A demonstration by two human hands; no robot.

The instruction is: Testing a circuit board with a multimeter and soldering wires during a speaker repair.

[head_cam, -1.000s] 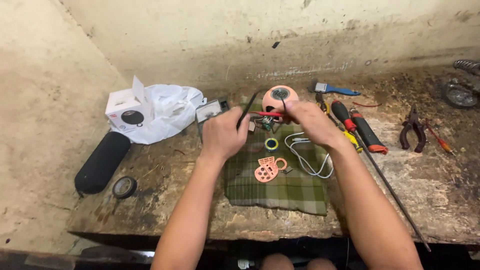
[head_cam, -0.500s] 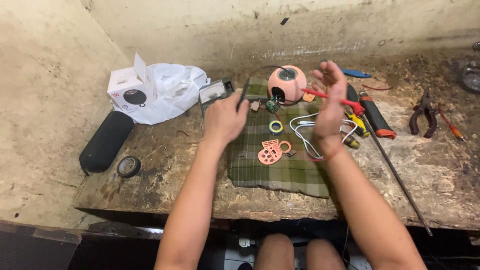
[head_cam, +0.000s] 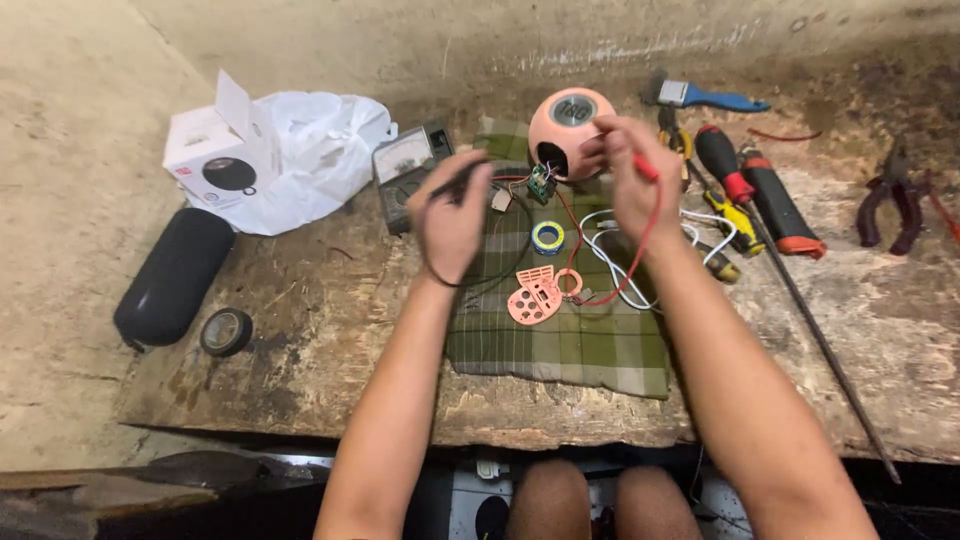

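The right hand (head_cam: 632, 170) is closed in a pinch on a red test probe (head_cam: 640, 163), whose long axis slants up and left, its tip toward the opening of the round pink speaker shell (head_cam: 570, 125) at the back of the green plaid cloth (head_cam: 570, 330). The shell lies just left of and slightly beyond that grip, so the right hand is much the nearer. A small green circuit board (head_cam: 541, 183) hangs on wires beneath the opening, between the two hands. The left hand (head_cam: 452, 215) is curled shut around a black probe (head_cam: 462, 175) that slants up and right toward the board; its tip seems just short of it, though the view is too small to be sure. A pink grille piece (head_cam: 535, 297) and a tape roll (head_cam: 547, 237) lie on the cloth nearer the person, and an analog meter (head_cam: 405, 160) sits on the table left of it.
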